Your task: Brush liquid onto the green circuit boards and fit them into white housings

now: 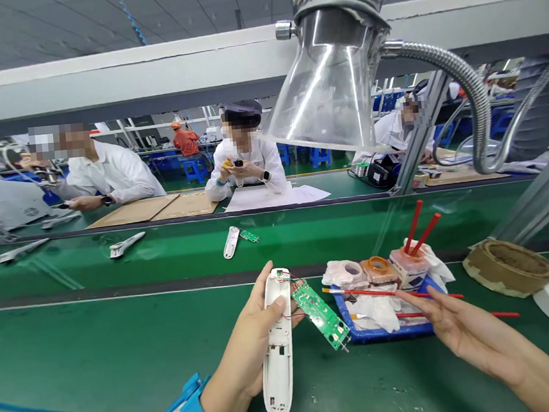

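Note:
My left hand grips a long white plastic housing half, thumb on its inner face, above the green bench. A green circuit board hangs from thin wires at the housing's top end, to the right of my fingers. My right hand is over the right side of a blue tray, fingers stretched out. Its fingertips are at the red handle of a paintbrush lying across the tray; whether they touch it I cannot tell. A second red-handled paintbrush lies lower, partly behind that hand.
Tissue-wrapped jars stand at the tray's back, one with red handles upright. A brown tape roll sits to the right. A clear extraction hood hangs overhead. Beyond, a green belt carries white housings; co-workers sit across it.

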`<state>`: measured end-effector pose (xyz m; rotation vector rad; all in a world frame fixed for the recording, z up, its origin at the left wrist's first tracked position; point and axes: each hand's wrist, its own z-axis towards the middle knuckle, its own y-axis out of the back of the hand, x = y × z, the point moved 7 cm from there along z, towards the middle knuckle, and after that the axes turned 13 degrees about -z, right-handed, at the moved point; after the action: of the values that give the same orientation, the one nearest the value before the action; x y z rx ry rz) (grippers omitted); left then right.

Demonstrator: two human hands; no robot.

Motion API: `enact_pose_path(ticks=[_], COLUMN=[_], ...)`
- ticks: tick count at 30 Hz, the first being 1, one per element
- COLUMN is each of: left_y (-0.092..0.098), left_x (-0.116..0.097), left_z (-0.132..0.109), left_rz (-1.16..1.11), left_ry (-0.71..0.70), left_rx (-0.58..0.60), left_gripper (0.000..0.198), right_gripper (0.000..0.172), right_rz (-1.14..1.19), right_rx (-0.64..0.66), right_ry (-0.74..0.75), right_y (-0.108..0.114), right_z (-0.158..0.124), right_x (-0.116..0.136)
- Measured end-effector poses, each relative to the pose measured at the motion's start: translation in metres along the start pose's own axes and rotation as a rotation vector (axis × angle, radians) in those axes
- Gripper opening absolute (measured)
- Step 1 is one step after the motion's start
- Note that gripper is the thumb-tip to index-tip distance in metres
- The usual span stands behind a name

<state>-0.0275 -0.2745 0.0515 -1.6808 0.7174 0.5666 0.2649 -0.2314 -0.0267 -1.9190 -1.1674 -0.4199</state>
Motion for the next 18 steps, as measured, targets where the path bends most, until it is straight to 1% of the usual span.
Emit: enact_pose_path(ticks=[4,7,9,10,12,13,14,16,18], left_y=[0.000,0.000,-0.003,-0.005,-0.011,-0.014,-0.018,-0.024,-0.026], left_x=[0.002,0.002,0.003,0.005,0.009,0.012,0.014,0.018,0.021], left_z=[0.001,0.002,0.002,0.001,0.000,-0.001,-0.002,-0.004,-0.006], left_rz=[-0.010,-0.001,-0.006,-0.011,-0.017,-0.019,-0.019,-0.001,0.050], left_ry=[-0.002,-0.008,-0.005,0.002,0.014,0.014,0.011,-0.002,-0.012], left_rx=[0.012,0.007,0.023,0.034,0.067,0.091,0.119,0.174,0.211], left_gripper=[0.071,0.071,0.072,0.072,0.071,0.070,0.069,0.068,0.069], right_gripper=[0.031,0.036,0.034,0.031,0.022,0.017,0.015,0.026,0.028], right_rz=[0.030,0.084,0.126,0.119,0.020,-0.069,-0.153,-0.268,-0.312], right_rx=[-0.061,-0.117,-0.123,-0.097,0.030,0.143,0.259,0.500,0.673], right_ry=[0.038,0.033,0.023,0.018,0.008,0.017,0.017,-0.033,-0.084], right_y=[0.014,0.020,0.016,0.008,-0.019,-0.038,-0.059,-0.099,-0.126], right_z=[-0.006,-0.014,-0.019,-0.021,-0.025,-0.027,-0.030,-0.039,-0.048], right_x=[0.007,0.005,0.001,-0.003,-0.012,-0.017,-0.024,-0.042,-0.056])
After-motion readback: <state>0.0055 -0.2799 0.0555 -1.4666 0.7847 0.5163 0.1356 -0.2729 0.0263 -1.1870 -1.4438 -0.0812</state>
